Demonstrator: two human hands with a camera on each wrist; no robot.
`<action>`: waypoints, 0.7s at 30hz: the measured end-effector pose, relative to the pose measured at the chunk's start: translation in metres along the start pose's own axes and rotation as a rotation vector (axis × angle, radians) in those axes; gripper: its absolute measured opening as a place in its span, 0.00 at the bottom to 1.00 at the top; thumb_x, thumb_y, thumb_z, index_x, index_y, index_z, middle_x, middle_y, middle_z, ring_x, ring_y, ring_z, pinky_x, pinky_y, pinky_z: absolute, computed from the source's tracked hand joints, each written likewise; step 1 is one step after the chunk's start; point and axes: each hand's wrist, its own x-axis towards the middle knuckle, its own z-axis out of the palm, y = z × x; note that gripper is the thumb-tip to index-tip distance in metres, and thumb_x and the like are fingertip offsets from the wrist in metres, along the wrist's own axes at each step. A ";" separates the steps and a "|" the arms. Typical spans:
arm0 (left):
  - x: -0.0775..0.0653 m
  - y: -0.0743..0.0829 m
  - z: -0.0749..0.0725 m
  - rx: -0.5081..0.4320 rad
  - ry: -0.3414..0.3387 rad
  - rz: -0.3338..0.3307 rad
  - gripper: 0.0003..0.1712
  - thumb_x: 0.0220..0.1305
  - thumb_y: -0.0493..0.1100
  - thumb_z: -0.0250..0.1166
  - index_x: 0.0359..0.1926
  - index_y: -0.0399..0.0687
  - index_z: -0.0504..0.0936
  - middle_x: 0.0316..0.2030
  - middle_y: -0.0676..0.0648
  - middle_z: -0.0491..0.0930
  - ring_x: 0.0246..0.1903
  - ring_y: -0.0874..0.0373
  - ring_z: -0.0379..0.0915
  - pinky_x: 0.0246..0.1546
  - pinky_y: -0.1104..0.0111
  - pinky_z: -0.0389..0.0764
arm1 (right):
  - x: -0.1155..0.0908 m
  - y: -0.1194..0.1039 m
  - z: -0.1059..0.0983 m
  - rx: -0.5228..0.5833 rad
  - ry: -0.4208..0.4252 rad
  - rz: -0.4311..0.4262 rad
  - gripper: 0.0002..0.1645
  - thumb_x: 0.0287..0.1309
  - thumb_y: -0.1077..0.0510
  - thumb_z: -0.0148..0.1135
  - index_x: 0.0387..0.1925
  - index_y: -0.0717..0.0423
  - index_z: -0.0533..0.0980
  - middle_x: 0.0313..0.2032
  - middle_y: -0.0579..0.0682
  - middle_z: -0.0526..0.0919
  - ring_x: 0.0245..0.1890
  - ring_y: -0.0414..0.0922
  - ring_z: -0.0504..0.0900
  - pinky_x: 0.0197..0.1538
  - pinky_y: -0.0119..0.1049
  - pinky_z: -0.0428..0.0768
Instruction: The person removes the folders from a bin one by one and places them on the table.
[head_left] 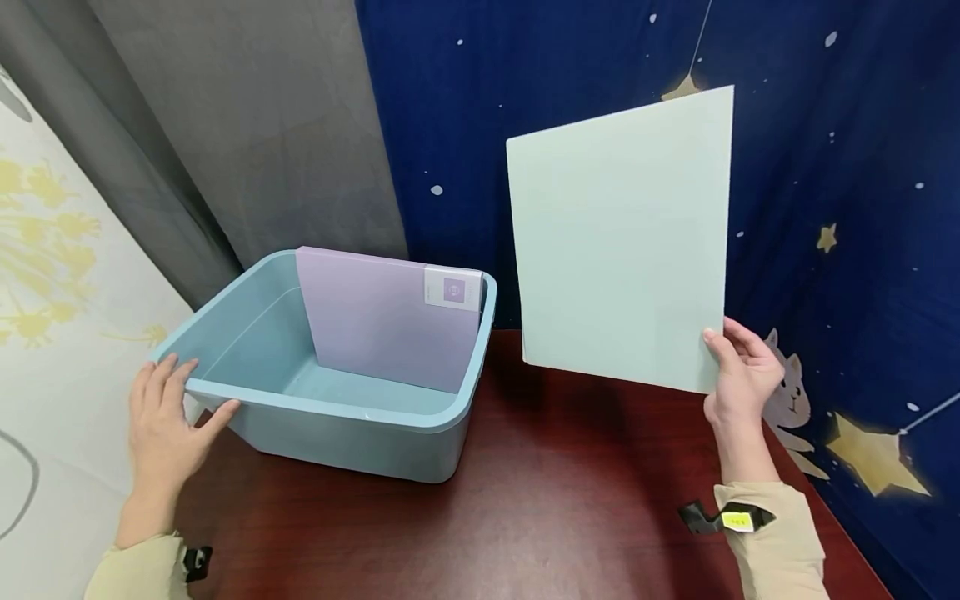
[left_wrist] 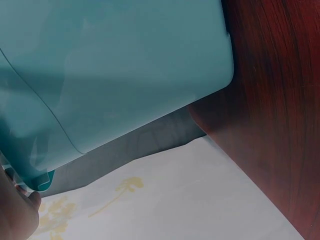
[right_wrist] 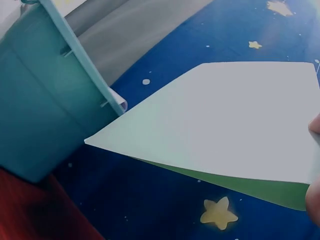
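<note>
The blue basin (head_left: 360,446) on the worktop (head_left: 555,517) holds a standing purple folder (head_left: 390,329); my left fingers (head_left: 157,385) rest spread at its rim (head_left: 300,402). My right fingers (head_left: 750,340) pinch a pale-green folder (head_left: 622,250), aloft before the starry curtain (head_left: 450,108).

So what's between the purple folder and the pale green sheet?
In the head view: the blue tub's right rim, then a gap with blue curtain and dark red table behind it.
</note>
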 end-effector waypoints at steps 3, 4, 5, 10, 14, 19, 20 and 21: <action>0.000 0.000 0.000 -0.005 -0.001 0.001 0.58 0.43 0.80 0.52 0.54 0.30 0.69 0.59 0.29 0.62 0.64 0.37 0.46 0.65 0.54 0.44 | -0.003 0.002 -0.005 -0.017 -0.006 0.022 0.14 0.39 0.71 0.69 0.35 0.66 0.81 0.29 0.49 0.84 0.29 0.41 0.81 0.30 0.29 0.77; 0.000 0.000 0.000 -0.005 0.000 0.001 0.58 0.43 0.79 0.52 0.54 0.30 0.69 0.59 0.29 0.62 0.64 0.37 0.46 0.65 0.54 0.44 | -0.004 0.002 -0.006 -0.016 -0.008 0.028 0.14 0.39 0.72 0.69 0.35 0.66 0.81 0.29 0.49 0.84 0.29 0.41 0.81 0.30 0.28 0.78; 0.000 0.001 0.000 -0.006 0.000 0.002 0.58 0.43 0.79 0.52 0.54 0.30 0.69 0.59 0.29 0.62 0.64 0.37 0.46 0.65 0.54 0.44 | -0.004 0.003 -0.007 -0.012 -0.010 0.033 0.14 0.39 0.72 0.69 0.34 0.66 0.81 0.29 0.49 0.85 0.29 0.41 0.81 0.29 0.28 0.78; 0.001 0.002 0.000 -0.005 0.007 0.012 0.58 0.43 0.79 0.52 0.53 0.29 0.70 0.58 0.28 0.62 0.63 0.35 0.46 0.65 0.54 0.44 | -0.008 0.006 -0.012 -0.002 -0.020 0.052 0.14 0.39 0.73 0.68 0.33 0.67 0.81 0.28 0.49 0.85 0.28 0.40 0.81 0.29 0.28 0.78; 0.001 0.002 0.000 -0.005 0.009 0.027 0.58 0.44 0.79 0.52 0.53 0.28 0.69 0.57 0.27 0.62 0.63 0.35 0.47 0.65 0.54 0.44 | -0.011 0.009 -0.018 -0.036 -0.029 0.077 0.13 0.39 0.73 0.68 0.33 0.66 0.81 0.28 0.49 0.85 0.28 0.40 0.81 0.28 0.27 0.78; 0.001 0.001 0.000 -0.005 -0.001 0.029 0.58 0.44 0.79 0.51 0.53 0.28 0.69 0.57 0.27 0.62 0.63 0.35 0.46 0.65 0.54 0.43 | -0.016 0.014 -0.024 -0.120 -0.030 0.114 0.13 0.41 0.72 0.68 0.34 0.64 0.82 0.28 0.46 0.85 0.27 0.39 0.82 0.27 0.27 0.78; 0.001 0.001 0.000 -0.006 -0.002 0.028 0.58 0.44 0.79 0.51 0.53 0.28 0.69 0.57 0.27 0.62 0.63 0.35 0.46 0.65 0.54 0.43 | -0.017 0.015 -0.025 -0.132 -0.028 0.120 0.13 0.41 0.72 0.68 0.34 0.64 0.82 0.28 0.46 0.85 0.27 0.39 0.82 0.27 0.27 0.78; 0.001 0.001 0.000 -0.006 -0.003 0.028 0.58 0.44 0.79 0.51 0.54 0.28 0.69 0.57 0.27 0.62 0.63 0.35 0.46 0.65 0.54 0.43 | -0.017 0.016 -0.026 -0.142 -0.026 0.128 0.13 0.41 0.72 0.68 0.34 0.63 0.82 0.27 0.45 0.85 0.27 0.38 0.82 0.26 0.27 0.78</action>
